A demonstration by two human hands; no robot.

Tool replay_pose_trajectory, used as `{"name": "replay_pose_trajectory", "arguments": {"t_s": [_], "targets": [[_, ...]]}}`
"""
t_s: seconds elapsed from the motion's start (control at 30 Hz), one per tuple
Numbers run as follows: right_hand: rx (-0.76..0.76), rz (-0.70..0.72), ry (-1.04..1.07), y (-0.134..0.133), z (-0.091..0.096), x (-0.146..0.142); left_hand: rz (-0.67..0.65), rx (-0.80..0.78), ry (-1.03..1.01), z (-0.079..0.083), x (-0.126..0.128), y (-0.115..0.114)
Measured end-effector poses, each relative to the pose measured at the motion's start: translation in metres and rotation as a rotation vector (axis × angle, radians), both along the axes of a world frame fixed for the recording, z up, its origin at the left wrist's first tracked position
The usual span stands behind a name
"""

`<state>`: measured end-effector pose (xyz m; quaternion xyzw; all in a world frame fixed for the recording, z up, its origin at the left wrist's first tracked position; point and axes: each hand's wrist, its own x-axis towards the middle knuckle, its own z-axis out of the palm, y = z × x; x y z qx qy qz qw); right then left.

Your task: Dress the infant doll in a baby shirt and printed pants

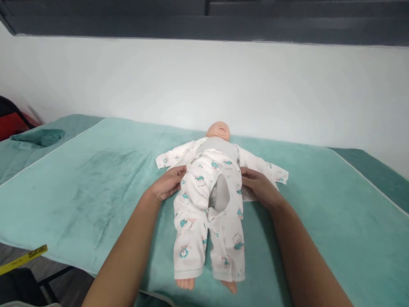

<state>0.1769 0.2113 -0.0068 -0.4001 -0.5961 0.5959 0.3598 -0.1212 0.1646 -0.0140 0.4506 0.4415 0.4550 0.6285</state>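
A baby doll (218, 130) lies on its back on a teal blanket (96, 183), head towards the wall and feet towards me. It wears white printed trousers (198, 213) with teal animal figures, and a matching open top spread under it. My left hand (168, 183) grips the trousers' waist at the doll's left-hand side in the picture. My right hand (258, 184) grips the waist on the other side. Both hands have fingers curled on the cloth. The grey torso shows above the waistband and through the crotch gap.
A folded dark teal cloth (40, 136) lies at the far left of the table. A red and black object (11, 121) stands behind it. A white wall runs along the back. A yellow tape strip (22, 259) shows at the lower left beside the table edge.
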Motion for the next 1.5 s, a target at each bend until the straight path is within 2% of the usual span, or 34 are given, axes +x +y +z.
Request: {"name": "replay_pose_trajectory", "arguments": {"t_s": [0.1, 0.2, 0.3, 0.43, 0.53, 0.63, 0.77, 0.87, 0.93, 1.0, 1.13, 1.2, 1.3, 1.4, 1.5], "targets": [[-0.030, 0.013, 0.032, -0.001, 0.002, -0.003, -0.024, -0.044, -0.040, 0.001, 0.004, 0.000], [-0.050, -0.002, 0.056, -0.003, 0.002, -0.008, 0.047, -0.021, -0.036, 0.003, 0.008, 0.000], [-0.025, -0.102, 0.056, -0.006, 0.001, -0.014, 0.168, -0.010, -0.012, 0.005, 0.015, 0.000], [0.086, -0.264, 0.067, -0.006, -0.002, -0.024, 0.295, 0.015, 0.034, 0.011, 0.028, -0.001], [0.160, -0.359, 0.075, -0.003, -0.006, -0.029, 0.327, 0.059, 0.080, 0.014, 0.035, -0.002], [0.160, -0.418, 0.104, 0.001, -0.008, -0.031, 0.329, 0.096, 0.114, 0.015, 0.037, -0.001], [0.087, -0.387, 0.182, 0.007, -0.010, -0.031, 0.308, 0.226, 0.158, 0.011, 0.034, 0.004], [0.096, -0.347, 0.172, 0.009, -0.012, -0.030, 0.389, 0.265, 0.164, 0.003, 0.032, 0.011], [0.137, -0.365, 0.109, 0.009, -0.013, -0.028, 0.460, 0.262, 0.146, -0.003, 0.031, 0.016], [0.205, -0.409, -0.001, 0.007, -0.014, -0.027, 0.475, 0.265, 0.121, -0.007, 0.030, 0.018], [0.446, -0.494, -0.183, 0.005, -0.012, -0.027, 0.467, 0.342, 0.160, -0.009, 0.029, 0.018], [0.545, -0.488, -0.183, 0.006, -0.010, -0.027, 0.478, 0.423, 0.260, -0.008, 0.027, 0.019], [0.566, -0.399, -0.167, 0.013, -0.005, -0.026, 0.440, 0.509, 0.412, -0.002, 0.025, 0.025], [0.516, -0.221, -0.198, 0.023, 0.004, -0.024, 0.375, 0.500, 0.489, 0.009, 0.023, 0.034], [0.552, -0.097, -0.272, 0.031, 0.015, -0.024, 0.347, 0.485, 0.552, 0.019, 0.024, 0.041]]}}
